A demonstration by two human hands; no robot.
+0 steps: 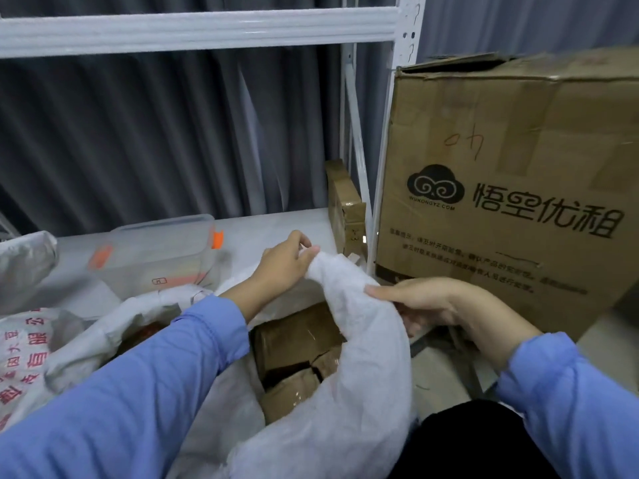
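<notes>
1. The white sack (366, 344) sat on the floor at near centre, its mouth pulled wide between both hands.
2. The left hand (281, 267) pinched the far edge of the sack's rim, with its thumb and fingertips closed together on the fabric.
3. The right hand (427, 302) gripped the right side of the rim, thumb lying on top and fingers curled under the cloth.
4. Brown parcels (297, 344) lay packed inside the sack.
5. A large cardboard box (501, 202) stood just right of the sack.
6. A clear plastic tub (155, 254) rested on the low shelf (276, 223) at far left.
7. A printed sack (24, 361) lay at near left.
</notes>
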